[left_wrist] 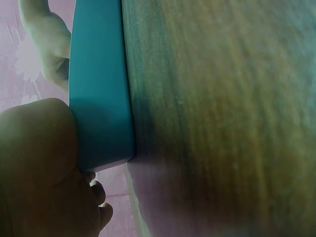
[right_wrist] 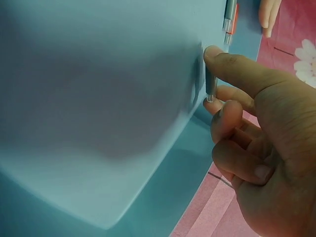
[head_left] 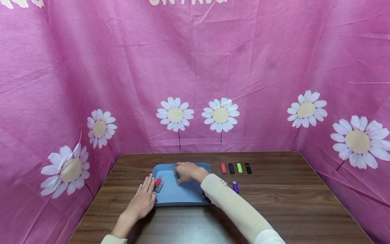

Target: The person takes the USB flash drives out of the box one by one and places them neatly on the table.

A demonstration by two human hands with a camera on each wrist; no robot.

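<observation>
Partly covered, pinched grey stick (right_wrist: 211, 84)

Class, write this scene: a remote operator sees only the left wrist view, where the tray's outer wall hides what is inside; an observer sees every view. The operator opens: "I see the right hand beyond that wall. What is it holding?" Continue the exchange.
Observer: The right hand pinches a small grey stick with a clear end.
Operator: Is anything lying in the tray?
Observer: Yes, a red stick and a second grey stick lie side by side near its left wall.
Operator: And out to the right of it?
Observer: Among other sticks there, a lime-green stick lies on the table.
</observation>
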